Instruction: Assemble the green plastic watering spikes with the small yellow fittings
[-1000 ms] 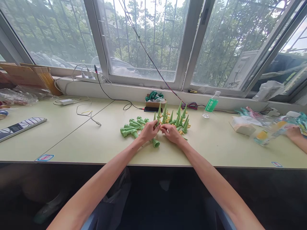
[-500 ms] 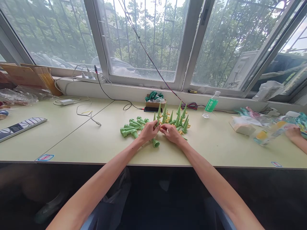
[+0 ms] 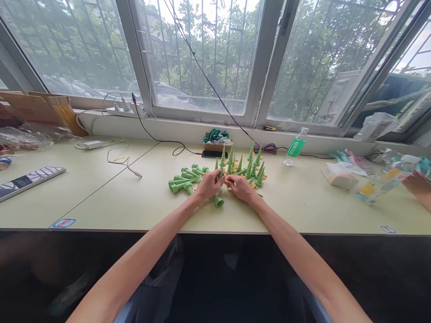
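Note:
My left hand [image 3: 208, 185] is closed around a green plastic spike [image 3: 221, 172], its pointed end showing above the fingers. My right hand [image 3: 239, 185] meets it from the right, fingers pinched on a small yellow plastic piece [image 3: 226, 179] at the spike's side. Most of that joint is hidden by my fingers. Behind and right of my hands stand several green cone spikes [image 3: 258, 158] with yellow side pieces. Left of my left hand lies a pile of green tube-like spikes [image 3: 183, 182]. One green tube [image 3: 218, 202] lies just in front of my hands, its open end facing me.
A phone [image 3: 211, 154] and a small cardboard box [image 3: 215, 146] stand behind the spikes. A clear bottle [image 3: 295, 147] with a green label stands right of them. Cables [image 3: 126, 163] lie left. Another person's hand [image 3: 417, 184] is by bottles at far right.
My hands stay almost in place, with only slight finger movement at the spike. The other person's hand at the far right has shifted a little.

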Demonstrator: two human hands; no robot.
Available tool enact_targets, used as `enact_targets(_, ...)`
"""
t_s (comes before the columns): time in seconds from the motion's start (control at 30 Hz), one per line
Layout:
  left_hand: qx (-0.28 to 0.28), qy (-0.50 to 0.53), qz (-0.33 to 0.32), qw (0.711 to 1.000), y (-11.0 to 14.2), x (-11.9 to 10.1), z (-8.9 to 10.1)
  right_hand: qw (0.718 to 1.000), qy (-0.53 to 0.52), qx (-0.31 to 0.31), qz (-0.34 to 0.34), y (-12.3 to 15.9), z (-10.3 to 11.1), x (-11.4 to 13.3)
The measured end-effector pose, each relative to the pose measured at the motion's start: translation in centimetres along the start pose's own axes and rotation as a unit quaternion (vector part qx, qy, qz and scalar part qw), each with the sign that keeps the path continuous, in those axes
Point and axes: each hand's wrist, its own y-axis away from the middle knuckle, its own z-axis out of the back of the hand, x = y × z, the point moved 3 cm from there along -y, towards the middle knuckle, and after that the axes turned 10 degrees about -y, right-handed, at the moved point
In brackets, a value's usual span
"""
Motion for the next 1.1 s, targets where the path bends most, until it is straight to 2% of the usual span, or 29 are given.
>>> enact_targets(0.17,-0.001,-0.003,-0.002,1.000,-0.01,-0.03,0.04,1.000,-0.011,-0.024,-0.001,0.05,0.17,0.02)
enact_targets(1.1,-0.007,-0.001,-0.016,1.000,-0.09,-0.08,0.07,1.000,0.002,-0.012,0.010,0.13,0.00,-0.20)
